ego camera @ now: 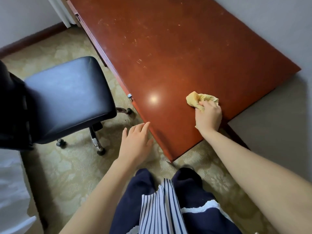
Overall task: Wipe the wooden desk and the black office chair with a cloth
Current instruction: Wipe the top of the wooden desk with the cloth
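Beyond the right hand's (208,115) curled fingers (202,104) gripping the cloth (198,98), the desk (160,48) stretches away unwiped; the left hand (136,142) hovers spread, holding nothing.

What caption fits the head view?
Right hand wipes wooden desk with yellow cloth; left hand open beside black chair.

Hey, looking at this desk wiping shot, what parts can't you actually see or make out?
Head view only:
- Cloth: its near part is hidden under the right hand gripping it.
- Chair: backrest cut off by the left edge; base mostly hidden under the seat.
- Desk: far end cut off by the top edge; dust or smears can't be told from scratches and glare.
- Left hand: touching the desk edge or not, unclear.
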Available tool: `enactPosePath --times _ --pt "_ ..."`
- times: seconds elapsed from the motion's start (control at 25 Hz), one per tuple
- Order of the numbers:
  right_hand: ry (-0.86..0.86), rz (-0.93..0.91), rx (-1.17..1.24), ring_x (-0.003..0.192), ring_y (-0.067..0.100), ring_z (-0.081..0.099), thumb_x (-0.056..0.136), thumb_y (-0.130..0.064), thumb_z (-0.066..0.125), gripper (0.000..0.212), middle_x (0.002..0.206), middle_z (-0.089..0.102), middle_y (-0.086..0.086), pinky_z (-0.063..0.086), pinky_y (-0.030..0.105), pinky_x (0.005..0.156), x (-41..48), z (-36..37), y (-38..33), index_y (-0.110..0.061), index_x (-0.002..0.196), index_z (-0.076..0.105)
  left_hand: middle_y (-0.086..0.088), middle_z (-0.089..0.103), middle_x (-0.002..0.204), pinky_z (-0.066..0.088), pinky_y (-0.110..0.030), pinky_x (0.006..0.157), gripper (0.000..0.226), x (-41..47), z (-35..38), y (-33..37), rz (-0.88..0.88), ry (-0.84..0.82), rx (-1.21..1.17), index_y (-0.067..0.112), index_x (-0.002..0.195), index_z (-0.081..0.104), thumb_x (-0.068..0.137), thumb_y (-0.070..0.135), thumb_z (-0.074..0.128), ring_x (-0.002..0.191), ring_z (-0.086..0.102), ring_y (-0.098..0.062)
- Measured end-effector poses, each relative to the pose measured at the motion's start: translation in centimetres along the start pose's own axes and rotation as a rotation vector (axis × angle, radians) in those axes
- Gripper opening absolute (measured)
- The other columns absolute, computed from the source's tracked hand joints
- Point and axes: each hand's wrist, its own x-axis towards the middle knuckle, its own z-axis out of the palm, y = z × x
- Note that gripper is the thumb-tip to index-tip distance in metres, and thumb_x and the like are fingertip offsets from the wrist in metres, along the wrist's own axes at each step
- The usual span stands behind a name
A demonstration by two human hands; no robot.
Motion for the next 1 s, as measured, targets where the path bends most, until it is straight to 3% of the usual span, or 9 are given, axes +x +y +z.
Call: enactPosePath --times 0.24,0.44,0.68,1.0 --pt "-0.116 -0.199 0.107 0.105 0.033 0.053 0.081 -0.003 0.063 0.023 0.099 0.068 0.009 0.038 0.041 0.102 -8.5 4.3 -7.7 -0.008 0.101 0.073 0.002 0.026 0.155 0.015 -0.045 0.115 0.060 0.6 -2.8 -7.7 0.129 -0.058 0.073 0.022 0.149 0.022 0.096 0.036 0.045 0.143 0.020 -0.019" --pt "-0.125 -0.387 0.124 0.090 0.033 0.058 0.069 0.010 0.070 0.033 0.091 0.069 0.009 0.043 0.033 0.084 -9.5 5.1 -8.4 -0.006 0.098 0.075 -0.004 0.015 0.159 0.008 -0.044 0.118 0.061 2.3 -3.3 -10.1 0.153 -0.123 0.040 0.021 0.151 0.018 0.098 0.036 0.044 0.146 0.011 -0.021" --pt "-0.215 -0.440 0.126 0.089 0.034 0.057 0.068 0.012 0.070 0.039 0.096 0.069 0.009 0.047 0.041 0.082 -4.2 7.5 -12.1 -0.009 0.100 0.074 -0.004 0.011 0.160 0.005 -0.042 0.117 0.063 8.0 -5.0 -10.6 0.215 -0.131 0.007 0.020 0.151 0.017 0.097 0.036 0.046 0.147 0.008 -0.021" --pt "-0.465 -0.524 0.139 0.106 0.032 0.051 0.079 0.005 0.062 0.037 0.114 0.067 0.007 0.040 0.041 0.093 6.6 12.5 -20.4 -0.011 0.110 0.071 -0.004 0.021 0.157 0.013 -0.045 0.116 0.061 17.5 -10.2 -13.6 0.086 -0.093 -0.035 0.016 0.149 0.022 0.096 0.029 0.049 0.144 0.016 -0.021"
